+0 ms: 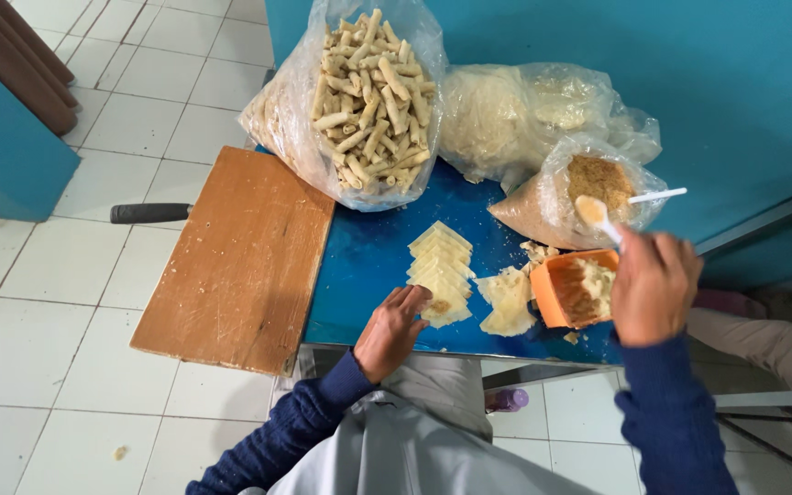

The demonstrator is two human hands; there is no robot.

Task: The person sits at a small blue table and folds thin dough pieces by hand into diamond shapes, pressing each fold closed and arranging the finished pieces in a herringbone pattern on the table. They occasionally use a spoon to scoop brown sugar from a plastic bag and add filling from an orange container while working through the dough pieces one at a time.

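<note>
My left hand rests on the near end of a row of pale yellow square wrappers laid overlapping on the blue table; the nearest wrapper carries a small dab of filling. My right hand holds a white plastic spoon loaded with brownish filling, raised above an orange bowl of the same filling. A loose crumpled pile of wrappers lies between the row and the bowl.
A large clear bag of finished rolls stands at the table's back. Beside it are a bag of pale dough sheets and a bag of crumbs with a second white spoon. A wooden board lies at the left, a dark handle behind it.
</note>
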